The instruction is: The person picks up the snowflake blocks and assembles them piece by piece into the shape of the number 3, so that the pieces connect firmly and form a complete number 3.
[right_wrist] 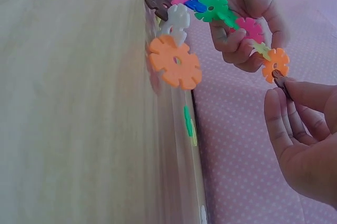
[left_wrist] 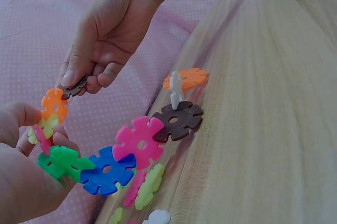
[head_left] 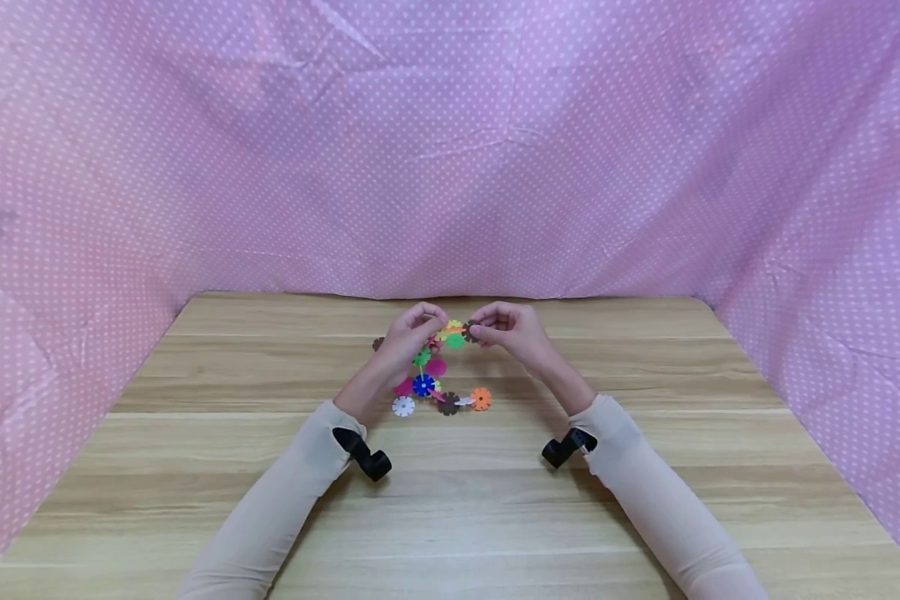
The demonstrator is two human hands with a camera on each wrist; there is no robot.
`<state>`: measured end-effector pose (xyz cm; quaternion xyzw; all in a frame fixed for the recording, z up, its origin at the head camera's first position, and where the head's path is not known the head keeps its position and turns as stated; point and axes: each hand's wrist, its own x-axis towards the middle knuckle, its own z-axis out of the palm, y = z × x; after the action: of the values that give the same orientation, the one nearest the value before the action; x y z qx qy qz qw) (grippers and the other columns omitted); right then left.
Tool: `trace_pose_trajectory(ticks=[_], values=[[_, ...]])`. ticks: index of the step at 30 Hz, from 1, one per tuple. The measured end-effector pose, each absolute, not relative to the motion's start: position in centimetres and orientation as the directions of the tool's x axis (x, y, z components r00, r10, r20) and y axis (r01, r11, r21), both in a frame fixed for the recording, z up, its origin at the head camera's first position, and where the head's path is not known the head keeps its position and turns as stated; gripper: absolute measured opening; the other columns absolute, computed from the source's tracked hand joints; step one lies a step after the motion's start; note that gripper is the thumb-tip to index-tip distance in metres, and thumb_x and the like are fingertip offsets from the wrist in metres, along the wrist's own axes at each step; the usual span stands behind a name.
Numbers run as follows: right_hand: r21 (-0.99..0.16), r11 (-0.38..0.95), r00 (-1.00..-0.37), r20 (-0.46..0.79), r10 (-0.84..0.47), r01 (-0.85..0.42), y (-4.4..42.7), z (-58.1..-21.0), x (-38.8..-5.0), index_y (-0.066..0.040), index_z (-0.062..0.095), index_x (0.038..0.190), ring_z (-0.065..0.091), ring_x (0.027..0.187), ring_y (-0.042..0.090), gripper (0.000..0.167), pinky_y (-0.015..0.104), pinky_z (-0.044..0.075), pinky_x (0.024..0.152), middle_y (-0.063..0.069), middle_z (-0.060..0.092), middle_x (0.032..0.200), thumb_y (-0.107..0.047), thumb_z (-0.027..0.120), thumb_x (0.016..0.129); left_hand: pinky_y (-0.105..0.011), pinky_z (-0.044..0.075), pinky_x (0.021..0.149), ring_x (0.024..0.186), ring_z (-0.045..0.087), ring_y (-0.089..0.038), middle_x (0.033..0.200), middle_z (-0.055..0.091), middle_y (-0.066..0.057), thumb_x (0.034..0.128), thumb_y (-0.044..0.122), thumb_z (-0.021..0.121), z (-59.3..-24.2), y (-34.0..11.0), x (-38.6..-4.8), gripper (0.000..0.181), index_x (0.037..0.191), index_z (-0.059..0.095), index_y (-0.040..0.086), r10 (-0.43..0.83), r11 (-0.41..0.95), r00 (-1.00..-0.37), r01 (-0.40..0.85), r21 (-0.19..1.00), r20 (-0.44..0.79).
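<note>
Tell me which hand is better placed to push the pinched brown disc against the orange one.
Probably the right hand: it pinches the brown disc at the edge of the orange disc, while the left hand holds the chain farther back, near the yellow disc.

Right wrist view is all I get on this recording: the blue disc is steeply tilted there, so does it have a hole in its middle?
Observer: Yes, the left wrist view shows a hole in the middle of the blue disc.
Operator: Is anything on the near side of the left hand that I miss?
Observer: The head view shows a white disc there.
Operator: And at the wrists?
Observer: In the head view, black devices show at both sleeve cuffs.
</note>
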<state>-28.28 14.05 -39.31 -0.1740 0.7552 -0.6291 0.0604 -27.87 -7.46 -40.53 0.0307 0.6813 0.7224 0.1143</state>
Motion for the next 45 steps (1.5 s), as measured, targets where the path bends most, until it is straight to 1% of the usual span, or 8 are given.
trace_pose_trajectory(ticks=[4,8,12,23,29,37,40,45], values=[[-0.971,0.143,-0.931,0.136,-0.339,-0.194,14.07,-39.26,-28.27,0.009,0.067,0.112,0.071,0.088,0.036,0.021,0.056,0.059,0.087,0.013,0.072,0.096,-0.001,0.07,0.094,-0.025,0.053,0.073,0.08,0.061,-0.017,0.103,0.058,-0.001,0.103,0.02,0.06,-40.5,-7.39,-28.0,0.006,0.105,0.062,0.014,0.209,-0.042,-0.971,-0.131,0.991,-0.119],[-0.97,0.137,-0.929,0.144,-0.34,-0.201,14.11,-39.32,-28.34,0.009,0.067,0.112,0.071,0.088,0.036,0.021,0.054,0.06,0.086,0.016,0.072,0.098,-0.001,0.07,0.094,-0.031,0.055,0.081,0.086,0.061,-0.019,0.101,0.063,0.002,0.1002,0.018,0.065,-40.45,-7.36,-28.1,0.009,0.107,0.065,0.013,0.215,-0.017,-0.968,-0.133,0.991,-0.127],[-0.971,0.139,-0.932,0.137,-0.335,-0.192,14.14,-39.35,-28.31,0.009,0.067,0.112,0.072,0.082,0.026,0.021,0.053,0.06,0.085,0.014,0.072,0.096,-0.001,0.07,0.094,-0.033,0.055,0.086,0.084,0.06,-0.015,0.098,0.067,0.001,0.097,0.018,0.07,-40.38,-7.47,-28.0,0.014,0.109,0.067,0.011,0.227,0.0,-0.966,-0.13,0.992,-0.127],[-0.97,0.134,-0.931,0.148,-0.335,-0.202,14.44,-39.18,-28.24,0.009,0.069,0.111,0.07,0.075,0.014,0.021,0.054,0.061,0.085,0.02,0.073,0.098,-0.001,0.071,0.093,-0.026,0.05,0.073,0.084,0.058,-0.02,0.088,0.066,0.006,0.092,0.02,0.077,-40.36,-7.74,-27.8,0.025,0.113,0.069,0.009,0.278,0.012,-0.957,-0.081,0.997,-0.081],[-0.966,0.146,-0.93,0.156,-0.334,-0.214,14.67,-39.11,-28.31,0.009,0.071,0.109,0.071,0.075,0.02,0.02,0.046,0.063,0.079,0.016,0.075,0.093,-0.001,0.073,0.092,-0.021,0.045,0.064,0.08,0.055,-0.016,0.085,0.065,0.006,0.092,0.024,0.077,-40.32,-7.8,-27.7,0.027,0.114,0.071,0.01,0.279,0.059,-0.958,-0.059,0.996,-0.073],[-0.962,0.146,-0.933,0.176,-0.315,-0.23,14.75,-39.07,-28.4,0.01,0.072,0.106,0.071,0.072,0.023,0.019,0.042,0.064,0.073,0.013,0.076,0.091,0.0,0.075,0.089,-0.021,0.043,0.062,0.083,0.054,-0.021,0.087,0.064,0.004,0.0923,0.027,0.077,-40.3,-7.65,-27.56,0.027,0.114,0.071,0.011,0.287,0.092,-0.956,-0.04,0.995,-0.065],[-0.962,0.153,-0.936,0.169,-0.31,-0.224,14.73,-39.09,-28.42,0.009,0.073,0.105,0.071,0.074,0.027,0.019,0.043,0.064,0.074,0.015,0.076,0.093,0.0,0.076,0.089,-0.025,0.049,0.07,0.09,0.057,-0.027,0.092,0.067,0.004,0.0925,0.027,0.077,-40.36,-7.6,-27.57,0.028,0.115,0.07,0.011,0.282,0.1,-0.957,-0.033,0.994,-0.06],[-0.966,0.147,-0.938,0.162,-0.306,-0.215,14.67,-39.15,-28.38,0.008,0.073,0.106,0.07,0.073,0.024,0.019,0.043,0.063,0.075,0.018,0.076,0.095,-0.001,0.076,0.089,-0.049,0.056,0.098,0.11,0.063,-0.037,0.102,0.071,0.001,0.0944,0.022,0.075,-40.46,-7.49,-27.62,0.029,0.119,0.068,0.007,0.295,0.046,-0.954,-0.041,0.998,-0.053]])
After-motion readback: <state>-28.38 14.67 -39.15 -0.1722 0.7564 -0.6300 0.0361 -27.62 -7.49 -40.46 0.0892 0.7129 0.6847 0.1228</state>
